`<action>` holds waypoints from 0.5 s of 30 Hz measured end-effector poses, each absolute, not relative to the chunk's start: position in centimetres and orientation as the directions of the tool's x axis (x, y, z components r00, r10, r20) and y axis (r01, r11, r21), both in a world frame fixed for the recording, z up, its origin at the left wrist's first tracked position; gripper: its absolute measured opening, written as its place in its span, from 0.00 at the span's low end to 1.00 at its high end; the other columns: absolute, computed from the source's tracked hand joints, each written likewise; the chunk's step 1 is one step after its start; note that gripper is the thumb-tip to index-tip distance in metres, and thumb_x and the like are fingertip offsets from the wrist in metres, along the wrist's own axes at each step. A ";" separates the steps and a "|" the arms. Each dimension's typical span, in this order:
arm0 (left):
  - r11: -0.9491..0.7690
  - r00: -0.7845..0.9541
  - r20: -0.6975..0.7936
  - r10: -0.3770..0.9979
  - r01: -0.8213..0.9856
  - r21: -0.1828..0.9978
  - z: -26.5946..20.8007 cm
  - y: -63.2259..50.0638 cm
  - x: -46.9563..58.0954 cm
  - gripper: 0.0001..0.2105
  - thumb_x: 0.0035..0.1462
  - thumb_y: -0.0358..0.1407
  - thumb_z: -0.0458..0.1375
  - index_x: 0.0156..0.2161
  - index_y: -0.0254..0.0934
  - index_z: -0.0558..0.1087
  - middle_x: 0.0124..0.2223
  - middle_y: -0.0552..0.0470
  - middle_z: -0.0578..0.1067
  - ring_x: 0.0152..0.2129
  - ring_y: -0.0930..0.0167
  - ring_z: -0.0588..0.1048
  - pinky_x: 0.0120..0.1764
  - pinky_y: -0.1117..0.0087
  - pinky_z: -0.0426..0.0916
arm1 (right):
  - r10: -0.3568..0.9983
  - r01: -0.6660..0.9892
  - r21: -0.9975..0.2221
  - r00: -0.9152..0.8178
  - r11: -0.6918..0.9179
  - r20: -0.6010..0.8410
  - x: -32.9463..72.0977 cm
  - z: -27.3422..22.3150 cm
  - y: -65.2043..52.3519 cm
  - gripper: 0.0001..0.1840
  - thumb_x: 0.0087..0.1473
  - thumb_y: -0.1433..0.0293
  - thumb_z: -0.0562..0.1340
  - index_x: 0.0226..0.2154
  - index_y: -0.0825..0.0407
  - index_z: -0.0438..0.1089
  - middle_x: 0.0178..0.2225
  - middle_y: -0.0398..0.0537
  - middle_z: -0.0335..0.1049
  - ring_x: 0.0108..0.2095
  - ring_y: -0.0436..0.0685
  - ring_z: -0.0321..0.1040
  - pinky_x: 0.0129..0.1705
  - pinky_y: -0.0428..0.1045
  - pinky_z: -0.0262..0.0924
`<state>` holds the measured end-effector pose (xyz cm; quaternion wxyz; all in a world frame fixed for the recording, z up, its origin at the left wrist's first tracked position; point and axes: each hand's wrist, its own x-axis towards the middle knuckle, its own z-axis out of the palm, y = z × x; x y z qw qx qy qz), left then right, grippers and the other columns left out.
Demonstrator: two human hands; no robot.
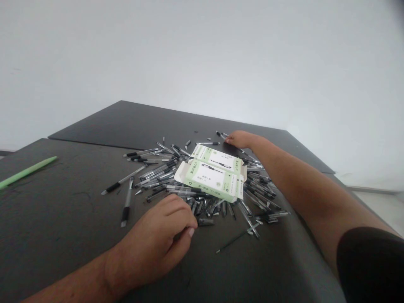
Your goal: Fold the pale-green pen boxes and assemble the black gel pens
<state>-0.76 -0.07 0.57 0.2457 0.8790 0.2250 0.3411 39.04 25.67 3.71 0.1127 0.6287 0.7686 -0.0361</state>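
Near the front of a heap of clear pens with black grips (159, 170), my left hand (164, 240) is closed, thumb against curled fingers. Whatever it may hold is hidden. My right hand (241, 139) reaches to the far right side of the heap. Its fingers are closed on a pen (222, 135), whose black end sticks out to the left. On top of the heap lies a green and white pen box (206, 174), flattened and printed with pen pictures.
Loose pens (126, 204) lie left of the heap. A thin refill (233, 240) is at the front right. Small pen parts (188, 143) are scattered behind. A long light green stick-like object (28, 171) lies at the left on the dark table (78, 231). A white wall (189, 63) stands behind.
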 end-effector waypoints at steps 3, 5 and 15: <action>-0.804 0.670 0.502 0.547 0.253 0.538 0.6 0.2 -0.7 0.09 0.69 0.24 0.57 0.41 0.39 0.78 0.40 0.50 0.81 0.41 0.66 0.78 0.46 0.64 0.72 | 0.964 0.979 0.065 -0.176 0.193 -0.199 38.5 3.6 23.5 0.23 0.78 0.54 0.60 0.55 0.48 0.86 0.53 0.60 0.88 0.56 0.69 0.83 0.60 0.59 0.74; -0.826 0.676 0.517 0.525 0.258 0.500 0.7 0.4 -0.6 0.09 0.68 0.25 0.57 0.40 0.39 0.78 0.39 0.50 0.81 0.39 0.66 0.78 0.46 0.63 0.72 | 0.969 0.983 0.054 -0.165 0.177 -0.185 38.2 3.6 22.5 0.21 0.79 0.55 0.61 0.56 0.49 0.85 0.56 0.59 0.86 0.57 0.68 0.82 0.62 0.60 0.74; -0.856 0.686 0.532 0.497 0.285 0.432 0.6 0.3 0.0 0.09 0.69 0.27 0.57 0.41 0.37 0.79 0.41 0.48 0.83 0.41 0.64 0.80 0.48 0.61 0.73 | 0.990 0.991 0.007 -0.130 0.131 -0.061 37.3 5.3 18.5 0.19 0.78 0.58 0.64 0.60 0.51 0.81 0.63 0.58 0.82 0.62 0.66 0.79 0.66 0.61 0.72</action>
